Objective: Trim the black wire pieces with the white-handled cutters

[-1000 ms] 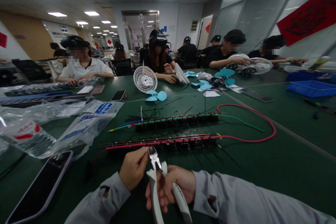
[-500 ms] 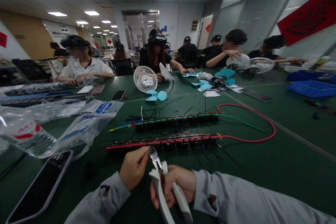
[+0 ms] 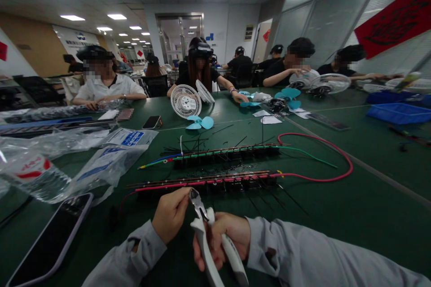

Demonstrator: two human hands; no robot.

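Note:
My right hand [image 3: 225,238] grips white-handled side cutters [image 3: 211,244], jaws pointing up and left. My left hand [image 3: 171,213] is pinched right at the cutter jaws [image 3: 195,199], fingertips closed on something too small to make out. Just beyond both hands lies a long black strip bound with a red wire [image 3: 215,182]. A second strip with green and blue wires [image 3: 222,153] lies behind it. The red wire [image 3: 332,152] loops away to the right. Both sleeves are grey.
A phone [image 3: 49,240] lies face up at front left beside clear plastic bags [image 3: 101,163]. A white fan [image 3: 186,101] and blue fan blades [image 3: 200,122] stand mid-table. Several seated people work at the far side. A blue tray [image 3: 400,113] sits at right.
The cutters tilted slightly, the handles swinging right; my hands stayed in place. The person opposite moved a fan grille and reached a hand to the right.

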